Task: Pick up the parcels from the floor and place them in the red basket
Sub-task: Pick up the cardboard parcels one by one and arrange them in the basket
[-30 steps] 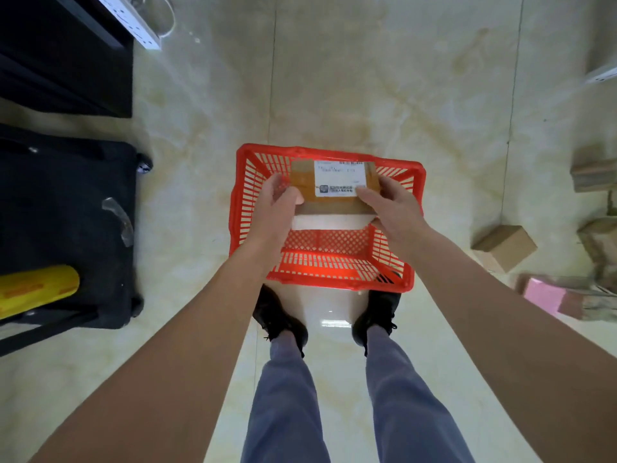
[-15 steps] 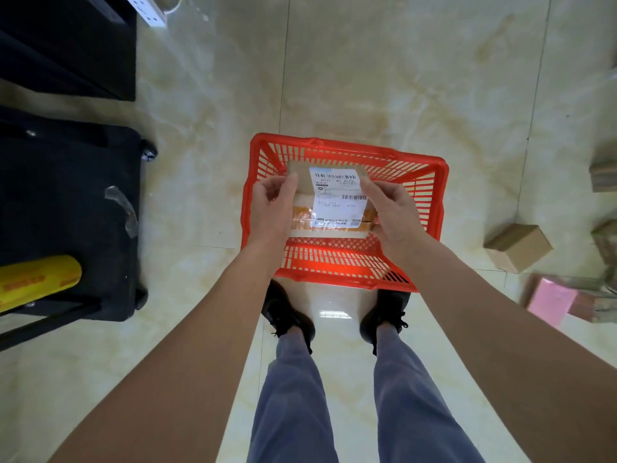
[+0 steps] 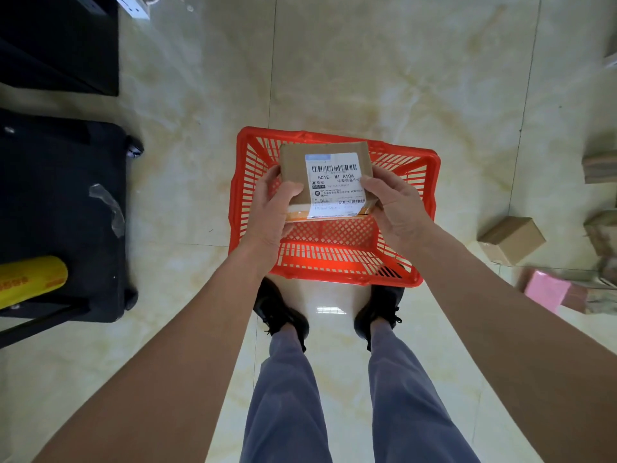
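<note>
Two hands, left hand (image 3: 273,212) and right hand (image 3: 395,208), grip a parcel (image 3: 297,168) above the red basket (image 3: 430,182) on glossy tile floor (image 3: 367,61).

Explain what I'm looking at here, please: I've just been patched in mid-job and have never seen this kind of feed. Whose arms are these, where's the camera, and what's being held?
There is no machine: this is one wide-angle camera worn on a person's head, looking down past their arms, legs and shoes. The left hand and right hand grip a brown parcel with a white shipping label, one hand on each side, above the red basket, which stands on the tiled floor just ahead of the feet. The basket bottom that shows looks empty. To the right more parcels wait on the floor, among them a cardboard box and a pink package. On the left is a black cart with a yellow roll.
</note>
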